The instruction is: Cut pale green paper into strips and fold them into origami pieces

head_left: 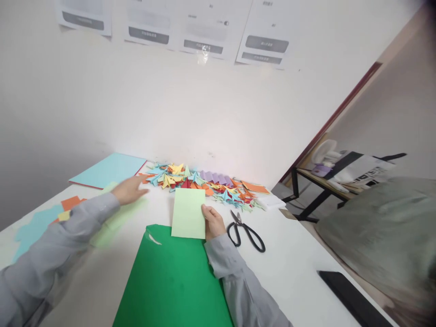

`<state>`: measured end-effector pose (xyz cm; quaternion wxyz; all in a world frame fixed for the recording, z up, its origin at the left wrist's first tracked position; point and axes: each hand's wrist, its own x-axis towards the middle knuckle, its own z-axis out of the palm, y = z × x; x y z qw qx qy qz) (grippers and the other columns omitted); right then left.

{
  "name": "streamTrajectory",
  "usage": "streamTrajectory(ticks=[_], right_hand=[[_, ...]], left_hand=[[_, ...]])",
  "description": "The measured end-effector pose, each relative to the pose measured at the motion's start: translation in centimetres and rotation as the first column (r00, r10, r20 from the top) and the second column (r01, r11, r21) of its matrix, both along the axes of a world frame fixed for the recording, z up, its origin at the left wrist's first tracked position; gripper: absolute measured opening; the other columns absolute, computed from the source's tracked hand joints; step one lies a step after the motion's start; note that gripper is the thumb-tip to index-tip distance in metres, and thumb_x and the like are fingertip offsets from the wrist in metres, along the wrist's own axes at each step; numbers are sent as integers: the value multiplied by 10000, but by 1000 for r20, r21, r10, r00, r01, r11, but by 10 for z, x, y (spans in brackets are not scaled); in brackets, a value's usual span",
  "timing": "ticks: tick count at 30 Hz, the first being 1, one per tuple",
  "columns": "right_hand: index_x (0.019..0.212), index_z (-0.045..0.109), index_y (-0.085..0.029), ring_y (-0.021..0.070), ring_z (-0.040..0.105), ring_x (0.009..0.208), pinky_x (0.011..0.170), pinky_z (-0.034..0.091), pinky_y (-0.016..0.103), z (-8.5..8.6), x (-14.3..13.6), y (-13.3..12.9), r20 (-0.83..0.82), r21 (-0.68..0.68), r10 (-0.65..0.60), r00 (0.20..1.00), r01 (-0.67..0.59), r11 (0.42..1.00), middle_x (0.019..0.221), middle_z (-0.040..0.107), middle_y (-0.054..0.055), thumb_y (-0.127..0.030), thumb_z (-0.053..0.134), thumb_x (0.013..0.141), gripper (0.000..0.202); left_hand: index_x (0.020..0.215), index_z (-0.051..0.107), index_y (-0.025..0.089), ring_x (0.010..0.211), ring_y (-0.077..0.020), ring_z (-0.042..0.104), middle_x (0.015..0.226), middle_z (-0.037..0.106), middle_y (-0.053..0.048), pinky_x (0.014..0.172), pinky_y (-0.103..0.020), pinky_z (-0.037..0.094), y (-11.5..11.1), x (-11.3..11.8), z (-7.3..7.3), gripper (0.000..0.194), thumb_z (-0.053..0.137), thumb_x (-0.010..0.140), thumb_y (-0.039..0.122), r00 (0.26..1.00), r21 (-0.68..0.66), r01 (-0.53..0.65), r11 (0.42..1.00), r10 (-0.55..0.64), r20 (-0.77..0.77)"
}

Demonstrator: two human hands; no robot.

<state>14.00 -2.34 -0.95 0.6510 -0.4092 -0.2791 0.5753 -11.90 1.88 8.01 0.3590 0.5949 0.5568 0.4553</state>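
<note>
Pale-green paper (188,213) gripped by right hand (214,221) | left hand (129,190) outstretched, blurred | green sheet (177,277) cut off below

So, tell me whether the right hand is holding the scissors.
No: the right hand holds a pale green sheet, while the scissors lie on the table.

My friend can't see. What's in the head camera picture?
A right hand holds light green paper by a green sheet on a white table. The left hand is near colorful folded papers; scissors lie right.
</note>
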Motion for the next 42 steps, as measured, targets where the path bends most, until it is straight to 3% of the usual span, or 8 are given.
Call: streamTrajectory(ticks=[2, 5, 12, 23, 29, 35, 39, 42], right_hand=[[537, 496, -188, 107, 510, 454, 480, 420, 248, 1, -1, -1, -17, 29, 19, 1000, -18, 999, 476, 569, -63, -388, 770, 488, 343], [562, 495, -193, 128, 541, 485, 495, 439, 267, 2, -1, -1, 10, 48, 15, 1000, -16, 999, 512, 595, -48, -420, 750, 511, 345], [608, 523, -180, 93, 447, 347, 358, 357, 221, -3, 4, 0, 341, 18, 61, 938, -71, 997, 407, 517, -60, -432, 727, 526, 335], [1047, 541, -282, 90, 534, 613, 499, 451, 215, -3, 4, -4, 512, 259, -34, 858, -117, 959, 921, 538, 5, -174, 619, 622, 445], [862, 678, -285, 183, 540, 862, 586, 486, 247, -5, -4, -9, 625, 306, 16, 781, -263, 915, 953, 520, 46, -154, 672, 570, 320], [686, 690, -217, 161, 556, 682, 544, 485, 279, -7, 4, -4, 426, 173, 86, 901, -174, 969, 776, 621, 26, -284, 714, 558, 147], [705, 687, -206, 153, 581, 623, 557, 481, 282, -6, 9, -7, 96, 89, 259, 961, -267, 960, 671, 654, 14, -283, 727, 528, 197], [721, 678, -200, 164, 607, 658, 548, 479, 268, -4, 8, -11, -35, 89, 364, 931, -360, 929, 713, 671, 28, -283, 712, 524, 216]], left_hand=[[1014, 609, 153, 915, -237, 594, 997, 638, -109, 722, -253, 467, -13, 32, -7, 526, 747, 512, 232, 981, -126, 165, 978, -149, 127], [1081, 567, 135, 815, -249, 632, 962, 656, -136, 667, -335, 506, -28, 74, -30, 588, 749, 545, 298, 832, -275, 470, 839, -317, 454], [810, 665, 66, 663, -246, 655, 726, 692, -132, 586, -322, 518, -24, 90, -77, 350, 759, 542, 272, 730, -268, 503, 822, -238, 641], [827, 652, 62, 701, -261, 660, 757, 691, -151, 586, -327, 524, -17, 84, -79, 266, 705, 614, 213, 665, -301, 501, 811, -138, 734], [885, 638, 70, 716, -256, 656, 750, 690, -133, 622, -330, 522, -17, 84, -75, 295, 689, 607, 154, 614, -268, 489, 830, -109, 782], [977, 605, 92, 803, -234, 639, 905, 670, -139, 678, -341, 525, -14, 78, -71, 326, 622, 652, 114, 547, -197, 524, 829, -149, 824], [1159, 522, 172, 904, -250, 614, 1069, 619, -115, 723, -359, 514, -13, 70, -67, 445, 564, 719, 231, 405, -163, 604, 780, -125, 906], [1237, 447, 295, 859, -247, 630, 1134, 589, -59, 660, -366, 524, -15, 68, -65, 564, 571, 693, 215, 412, -179, 659, 730, -152, 898]])
